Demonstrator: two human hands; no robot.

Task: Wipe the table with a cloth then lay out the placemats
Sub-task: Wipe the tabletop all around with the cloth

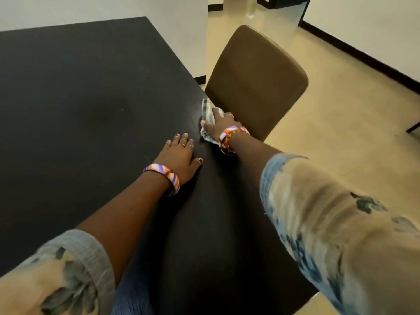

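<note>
A dark, almost black table (75, 87) fills the left and middle of the view. My right hand (219, 123) presses a grey checked cloth (209, 108) onto the table at its right edge, fingers spread over the cloth. My left hand (181, 155) rests flat on the tabletop just to the left of it, fingers straight and holding nothing. Both wrists wear striped orange and purple bangles. No placemats are in view.
A brown padded chair (256, 80) stands tucked against the table's right edge, directly behind the cloth. Beige tiled floor (341, 123) spreads to the right, bounded by white walls with dark skirting. A doorway opens at the top.
</note>
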